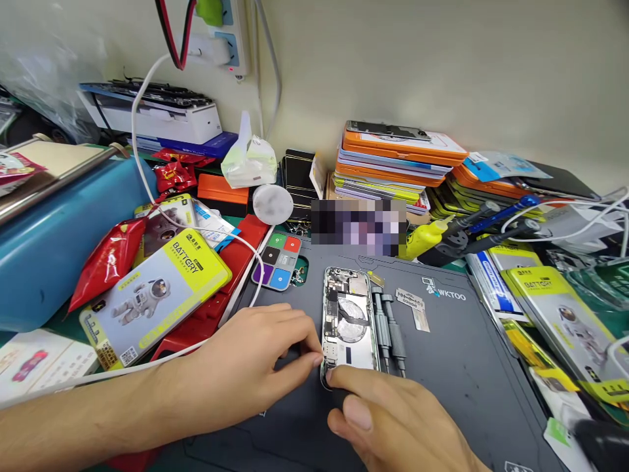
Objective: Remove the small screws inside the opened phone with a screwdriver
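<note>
An opened phone (pixel 358 347) lies on the dark work mat (pixel 457 367), its board and round charging coil exposed. My left hand (pixel 275 357) is at the phone's lower left edge, thumb and index finger pinched together; whatever is between them is too small to make out. My right hand (pixel 388 413) covers the phone's lower end, its index fingertip on the lower left corner and its fingers curled; what it may hold is hidden. Two grey screwdrivers (pixel 390 331) lie right beside the phone. Farther right are thin razor blades (pixel 413 307).
A coloured magnetic tray (pixel 278 259) sits behind my left hand. Battery packs (pixel 162 292) and a blue container (pixel 63 242) fill the left side. Orange boxes (pixel 393 157) are stacked behind the mat. A tool holder (pixel 452 246) and more battery packs (pixel 565 328) stand on the right.
</note>
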### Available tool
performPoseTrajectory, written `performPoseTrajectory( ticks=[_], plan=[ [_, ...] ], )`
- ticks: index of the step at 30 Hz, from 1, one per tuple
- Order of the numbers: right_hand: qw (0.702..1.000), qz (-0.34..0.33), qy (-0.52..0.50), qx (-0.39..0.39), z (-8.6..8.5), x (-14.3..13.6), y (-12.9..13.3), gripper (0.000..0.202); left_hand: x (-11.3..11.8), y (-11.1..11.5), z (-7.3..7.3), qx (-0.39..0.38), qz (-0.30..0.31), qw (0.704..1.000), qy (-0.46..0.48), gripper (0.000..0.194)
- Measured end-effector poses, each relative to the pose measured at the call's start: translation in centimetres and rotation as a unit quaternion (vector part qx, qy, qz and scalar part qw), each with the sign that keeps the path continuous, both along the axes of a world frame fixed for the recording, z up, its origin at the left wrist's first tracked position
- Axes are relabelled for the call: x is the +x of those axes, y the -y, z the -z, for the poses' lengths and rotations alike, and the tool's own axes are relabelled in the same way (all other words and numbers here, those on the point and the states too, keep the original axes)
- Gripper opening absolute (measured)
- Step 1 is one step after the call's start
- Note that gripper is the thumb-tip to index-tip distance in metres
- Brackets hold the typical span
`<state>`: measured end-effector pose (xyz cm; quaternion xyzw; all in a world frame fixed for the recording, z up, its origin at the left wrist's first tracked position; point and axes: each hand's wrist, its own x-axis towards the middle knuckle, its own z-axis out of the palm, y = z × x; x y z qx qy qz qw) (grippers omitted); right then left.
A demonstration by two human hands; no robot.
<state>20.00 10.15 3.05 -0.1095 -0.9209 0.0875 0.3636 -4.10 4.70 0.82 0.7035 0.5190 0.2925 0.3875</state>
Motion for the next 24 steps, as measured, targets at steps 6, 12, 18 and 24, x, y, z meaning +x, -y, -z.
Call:
performPoseTrajectory(
  ticks=[6, 12, 18, 24],
  plan=[
    [1.000, 0.010, 0.004, 0.001, 0.4, 0.1, -0.1, 0.015, 0.0, 0.0, -0.1, -0.006, 0.002, 1.000, -0.009, 0.009],
    [1.000, 0.005, -0.006, -0.005, 0.6, 0.0, -0.2, 0.015, 0.0, -0.1, -0.1, -0.005, -0.002, 1.000, 0.001, 0.010],
    [1.000, 0.017, -0.007, -0.016, 1.1, 0.4, 0.0, 0.015, 0.1, -0.1, 0.0, 0.004, -0.007, 1.000, -0.002, 0.009],
    [0.998, 0.018, -0.021, -0.054, 1.9, 0.7, 0.1, 0.015, 0.0, 0.2, -0.1, 0.011, -0.007, 1.000, -0.004, 0.009]
  ],
)
